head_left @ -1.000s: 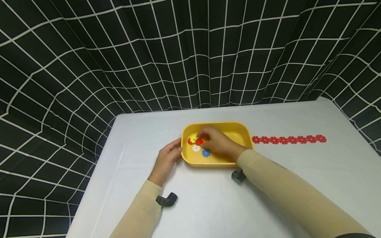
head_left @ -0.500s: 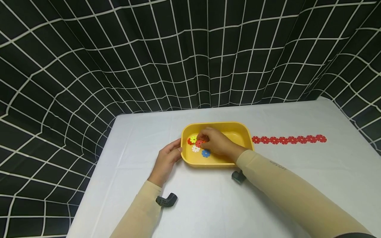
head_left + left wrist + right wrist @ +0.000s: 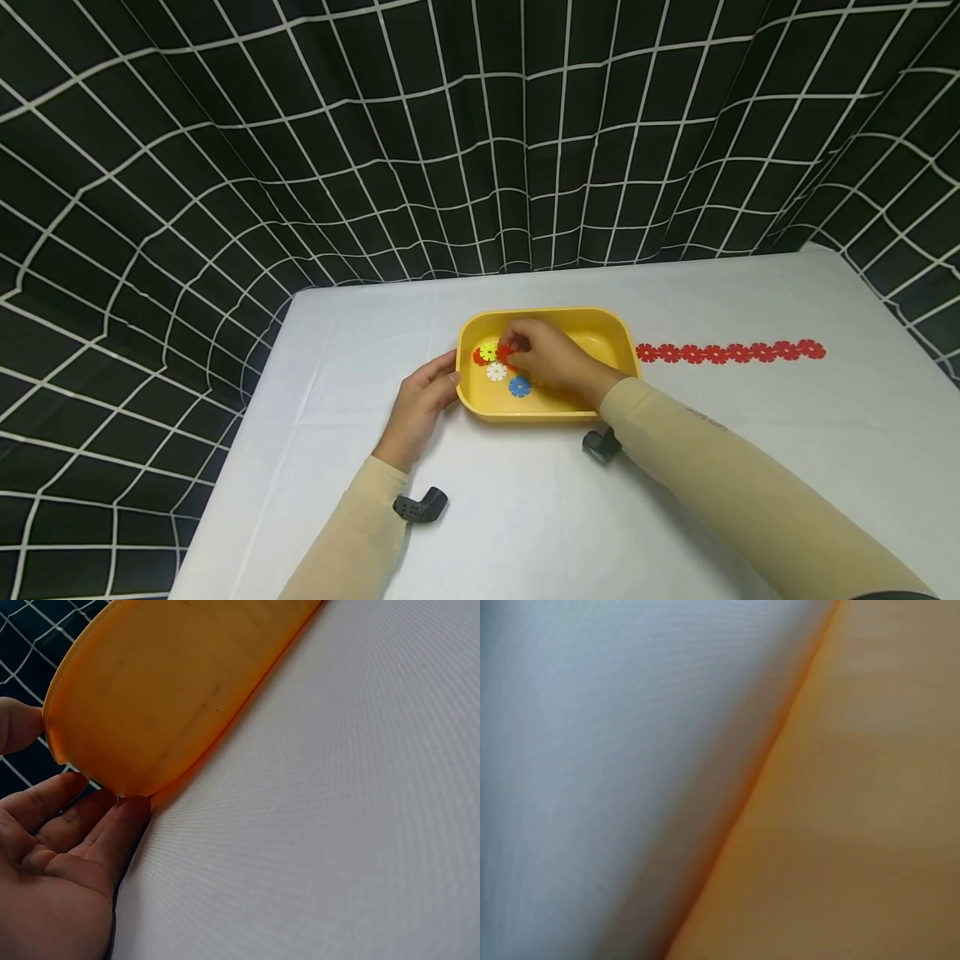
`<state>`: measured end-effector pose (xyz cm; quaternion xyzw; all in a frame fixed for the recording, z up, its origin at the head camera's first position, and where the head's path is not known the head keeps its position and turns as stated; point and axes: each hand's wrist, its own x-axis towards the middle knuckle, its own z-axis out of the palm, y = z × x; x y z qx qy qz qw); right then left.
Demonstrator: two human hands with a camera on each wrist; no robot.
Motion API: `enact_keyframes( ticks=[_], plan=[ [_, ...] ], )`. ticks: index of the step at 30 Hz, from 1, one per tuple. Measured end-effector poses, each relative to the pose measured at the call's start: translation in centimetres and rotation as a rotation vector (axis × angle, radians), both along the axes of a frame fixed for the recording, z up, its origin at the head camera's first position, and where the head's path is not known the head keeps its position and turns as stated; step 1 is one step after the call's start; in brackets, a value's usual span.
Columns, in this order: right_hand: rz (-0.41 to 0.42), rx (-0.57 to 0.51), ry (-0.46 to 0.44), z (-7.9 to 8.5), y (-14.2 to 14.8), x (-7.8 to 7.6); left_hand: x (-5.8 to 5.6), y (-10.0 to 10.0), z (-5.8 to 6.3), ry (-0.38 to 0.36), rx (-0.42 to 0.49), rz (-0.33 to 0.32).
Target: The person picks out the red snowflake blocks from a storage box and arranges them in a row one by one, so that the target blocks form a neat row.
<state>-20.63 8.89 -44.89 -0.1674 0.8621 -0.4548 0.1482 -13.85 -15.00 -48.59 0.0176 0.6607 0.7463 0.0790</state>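
Note:
In the head view, the yellow plastic tray (image 3: 543, 413) stands on the white-covered table. My right hand (image 3: 547, 354) reaches into its left half and pinches a red notched snowflake disc (image 3: 504, 354) at the fingertips. Beside those fingers lie a yellow disc (image 3: 488, 352), a white disc (image 3: 497, 372), a blue disc (image 3: 520, 386) and another red disc (image 3: 478, 357). My left hand (image 3: 420, 404) holds the tray's left end. In the left wrist view, its thumb (image 3: 19, 726) is at the rim and its fingers touch the wall lower down. The right wrist view shows no fingers.
A row of several red discs (image 3: 727, 353), overlapping or joined, extends along the table (image 3: 510, 517) to the right of the tray. A dark curtain with a white grid (image 3: 480, 142) hangs behind the table. Each wrist wears a small dark camera (image 3: 422, 505).
The red disc at my right fingertips has tilted and shifted slightly up and to the right, uncovering more of the white disc. My left hand and the tray stay nearly in place.

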Motion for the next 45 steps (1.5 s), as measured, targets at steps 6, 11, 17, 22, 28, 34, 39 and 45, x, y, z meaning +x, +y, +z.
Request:
enact_keyframes(
  ticks=[6,11,17,22,28,34,39,45],
  plan=[
    [0.000,-0.043,-0.023,0.0,0.0,0.2,-0.1,0.0,-0.1,-0.009,-0.012,0.002],
    [-0.003,-0.098,-0.039,0.1,0.1,0.5,0.0,0.0,-0.1,-0.013,-0.010,0.006],
    [-0.031,-0.132,-0.042,0.6,0.4,0.8,0.1,-0.1,-0.3,-0.007,-0.016,0.006],
    [-0.069,-0.174,-0.062,1.0,0.7,0.7,0.1,0.0,-0.3,-0.005,-0.018,0.009],
    [-0.110,-0.211,-0.118,1.7,1.3,0.8,0.2,0.1,-0.1,-0.004,-0.027,0.011],
    [-0.141,-0.245,-0.157,2.2,2.1,0.8,0.1,0.2,-0.1,0.003,-0.027,0.010],
    [-0.133,-0.276,-0.116,2.5,2.9,0.8,0.0,0.0,-0.3,0.022,-0.019,-0.003],
    [-0.139,-0.279,-0.094,3.1,3.9,1.0,0.0,0.0,-0.2,0.030,-0.034,-0.005]
  ],
)
